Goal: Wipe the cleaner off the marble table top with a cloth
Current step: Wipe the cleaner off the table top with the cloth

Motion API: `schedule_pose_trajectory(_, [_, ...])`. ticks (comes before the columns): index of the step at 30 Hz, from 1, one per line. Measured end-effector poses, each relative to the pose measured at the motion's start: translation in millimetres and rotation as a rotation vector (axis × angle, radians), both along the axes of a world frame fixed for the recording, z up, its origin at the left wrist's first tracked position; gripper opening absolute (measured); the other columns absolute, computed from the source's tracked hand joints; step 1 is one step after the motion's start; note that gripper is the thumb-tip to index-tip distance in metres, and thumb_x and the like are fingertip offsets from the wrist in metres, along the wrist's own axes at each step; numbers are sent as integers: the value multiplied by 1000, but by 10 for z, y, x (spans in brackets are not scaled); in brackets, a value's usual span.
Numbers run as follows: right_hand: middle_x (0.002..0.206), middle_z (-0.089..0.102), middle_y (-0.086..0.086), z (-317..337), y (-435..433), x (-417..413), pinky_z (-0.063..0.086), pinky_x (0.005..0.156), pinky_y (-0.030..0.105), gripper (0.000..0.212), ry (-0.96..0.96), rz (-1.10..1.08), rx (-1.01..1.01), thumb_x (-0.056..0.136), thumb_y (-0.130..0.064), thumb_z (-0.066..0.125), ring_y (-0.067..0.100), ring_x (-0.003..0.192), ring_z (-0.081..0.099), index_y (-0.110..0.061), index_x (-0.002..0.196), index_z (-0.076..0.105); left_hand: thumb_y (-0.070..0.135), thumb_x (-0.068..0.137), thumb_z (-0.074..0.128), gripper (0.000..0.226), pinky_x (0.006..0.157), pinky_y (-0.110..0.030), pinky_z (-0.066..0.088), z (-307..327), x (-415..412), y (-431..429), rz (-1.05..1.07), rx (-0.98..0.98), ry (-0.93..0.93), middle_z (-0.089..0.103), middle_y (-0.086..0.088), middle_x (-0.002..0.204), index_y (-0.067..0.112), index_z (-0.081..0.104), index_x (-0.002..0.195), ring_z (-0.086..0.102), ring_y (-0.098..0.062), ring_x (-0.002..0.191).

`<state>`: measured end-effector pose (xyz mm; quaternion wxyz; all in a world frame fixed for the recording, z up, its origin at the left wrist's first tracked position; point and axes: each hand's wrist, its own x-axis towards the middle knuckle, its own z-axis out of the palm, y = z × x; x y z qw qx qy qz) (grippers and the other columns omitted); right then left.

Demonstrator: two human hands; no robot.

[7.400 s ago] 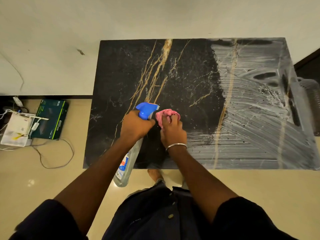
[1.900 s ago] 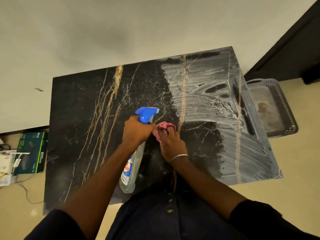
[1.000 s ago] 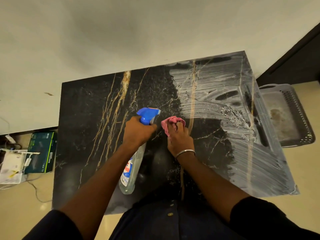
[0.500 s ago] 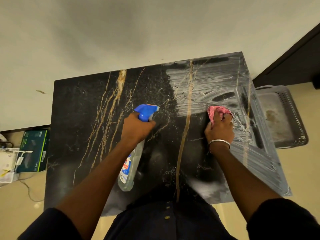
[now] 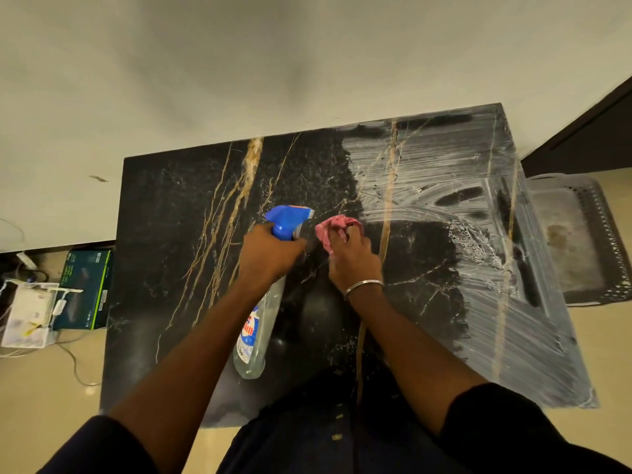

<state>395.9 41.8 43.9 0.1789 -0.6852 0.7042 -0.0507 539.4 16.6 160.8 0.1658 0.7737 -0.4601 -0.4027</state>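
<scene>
Fingers [image 5: 345, 230] of right hand [image 5: 354, 260] bunched on pink cloth [image 5: 330, 229] mid-surface [image 5: 164, 206]; left hand [image 5: 270, 254] wrapped round spray bottle [image 5: 254, 331]. Could smear cleaner film [image 5: 478, 186] at right with soaked cloth

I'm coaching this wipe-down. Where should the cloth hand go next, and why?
Probably sweep the right hand and its pink cloth rightward into the white cleaner streaks. The marble table top is dark and clear left of the cloth, while film covers its right part. The left hand only holds the spray bottle.
</scene>
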Motion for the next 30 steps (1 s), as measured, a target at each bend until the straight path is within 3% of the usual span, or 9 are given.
schedule_pose_trajectory(4, [134,39,19,-1,-86,-737,56,71,48,54,67,-249,-1,88,-30,55,38,104,55,-20,138,37,13,81,70,25,64,-21,47,27,9,-63,-51,-16,38,65,-4,85,11,61,104,61,-11,74])
schedule_pose_trajectory(8, [139,38,22,-51,-135,-1375,52,79,51,52,78,-446,-63,86,-28,58,45,107,53,-16,135,46,17,79,72,24,80,-37,56,5,-37,-131,-68,-21,39,66,-5,87,12,61,100,65,-19,81])
schedule_pose_trajectory(13, [138,36,24,-38,-212,-1162,52,79,52,54,56,-587,-59,87,-24,58,46,110,51,-16,138,44,15,78,72,18,78,-37,57,-28,-91,-197,-75,-18,50,66,-6,82,14,60,93,64,-18,76])
schedule_pose_trajectory(18, [133,38,19,-3,-360,-297,54,77,48,55,-14,-330,-27,87,-25,54,40,111,51,-18,140,38,15,78,72,18,65,-25,52,-41,-104,-234,-67,-19,41,62,0,73,13,61,93,60,-11,66])
schedule_pose_trajectory(25, [134,38,16,-2,-476,189,53,68,44,60,-5,0,23,88,-24,54,36,105,51,-19,144,34,19,77,73,21,70,-26,51,-39,-93,-348,-25,-28,21,62,2,76,20,58,91,61,-13,72])
schedule_pose_trajectory(27, [134,39,16,-12,-491,-17,53,70,45,58,34,9,-5,88,-25,54,37,106,52,-19,143,36,17,77,72,18,68,-26,51,-37,-87,-391,-28,-25,28,63,0,76,21,58,86,61,-12,69])
schedule_pose_trajectory(30, [136,38,18,-19,-550,-529,54,73,47,59,78,-175,-12,88,-29,56,38,110,52,-21,142,34,16,78,71,17,61,-22,48,-47,-72,-445,-42,-24,51,62,0,76,20,57,87,59,-10,66])
